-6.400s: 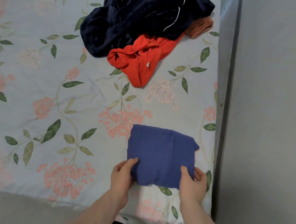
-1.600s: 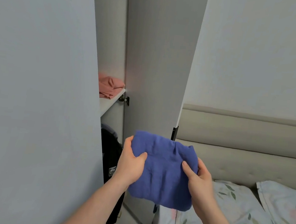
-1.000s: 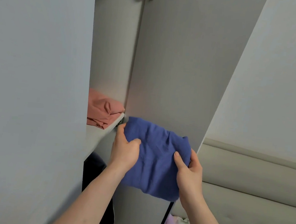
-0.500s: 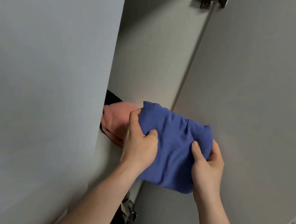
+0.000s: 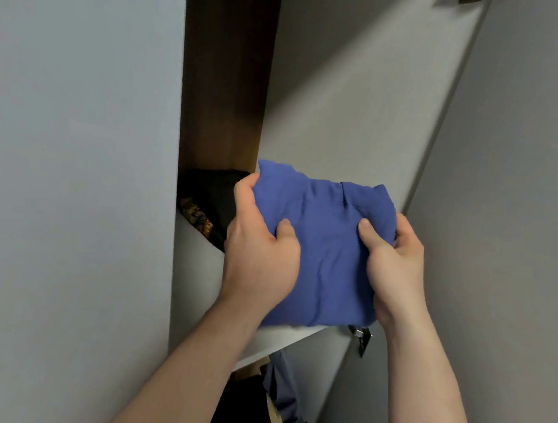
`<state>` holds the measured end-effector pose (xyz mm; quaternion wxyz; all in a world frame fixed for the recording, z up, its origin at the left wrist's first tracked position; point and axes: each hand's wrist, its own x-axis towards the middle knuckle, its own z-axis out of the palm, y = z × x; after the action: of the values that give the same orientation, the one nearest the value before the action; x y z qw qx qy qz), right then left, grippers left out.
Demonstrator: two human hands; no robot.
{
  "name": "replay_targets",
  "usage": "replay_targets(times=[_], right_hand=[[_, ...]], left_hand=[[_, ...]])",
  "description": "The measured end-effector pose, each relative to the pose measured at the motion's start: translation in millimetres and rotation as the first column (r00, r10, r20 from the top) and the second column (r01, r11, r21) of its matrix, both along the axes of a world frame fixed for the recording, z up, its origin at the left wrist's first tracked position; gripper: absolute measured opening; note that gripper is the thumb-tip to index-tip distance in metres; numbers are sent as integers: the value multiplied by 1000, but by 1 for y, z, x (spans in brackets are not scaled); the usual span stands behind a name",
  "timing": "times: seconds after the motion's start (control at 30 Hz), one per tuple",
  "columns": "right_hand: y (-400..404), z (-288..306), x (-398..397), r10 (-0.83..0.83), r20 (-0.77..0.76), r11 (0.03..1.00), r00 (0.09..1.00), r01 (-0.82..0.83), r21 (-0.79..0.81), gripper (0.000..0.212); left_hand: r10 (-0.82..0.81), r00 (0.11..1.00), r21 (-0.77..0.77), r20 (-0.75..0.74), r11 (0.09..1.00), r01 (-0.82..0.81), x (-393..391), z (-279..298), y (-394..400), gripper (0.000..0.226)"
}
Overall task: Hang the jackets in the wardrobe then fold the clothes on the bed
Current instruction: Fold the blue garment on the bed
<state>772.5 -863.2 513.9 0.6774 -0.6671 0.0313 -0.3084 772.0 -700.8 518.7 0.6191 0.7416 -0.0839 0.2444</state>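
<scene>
Folded blue garment, a moment ago short of the opening, now sits over the white wardrobe shelf, beside a dark folded item. Both hands, left and right, clamp its sides; release seems next.

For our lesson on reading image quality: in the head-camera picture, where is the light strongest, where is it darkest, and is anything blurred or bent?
Head view: brightest on the inner wardrobe wall, where a diagonal shadow edge falls; darkest in the brown recess above the black garment; the blue folded cloth and both hands are fairly sharp, its lower edge slightly smeared; wide-angle lens tilts the door edges.
</scene>
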Motion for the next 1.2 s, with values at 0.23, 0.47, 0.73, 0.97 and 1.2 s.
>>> replay_targets(times=[0.23, 0.47, 0.73, 0.97, 1.2], right_hand=[[8, 2, 33, 259, -173, 942, 950, -288, -173, 26], [42, -27, 63, 330, -374, 825, 867, -457, -331, 34], [50, -63, 78, 261, -462, 749, 848, -480, -457, 49], [49, -60, 78, 347, -500, 735, 794, -561, -381, 51], [31, -47, 58, 323, -445, 515, 835, -550, -658, 71]], left_hand=[[143, 987, 480, 73, 862, -160, -13, 14, 26, 106], [342, 938, 836, -58, 530, -142, -18, 11, 35, 120], [195, 969, 964, -151, 247, 100, -41, -45, 33, 65], [244, 924, 928, -295, 303, 216, -28, -94, 23, 66], [333, 900, 930, -283, 324, 172, -16, -99, 32, 56]])
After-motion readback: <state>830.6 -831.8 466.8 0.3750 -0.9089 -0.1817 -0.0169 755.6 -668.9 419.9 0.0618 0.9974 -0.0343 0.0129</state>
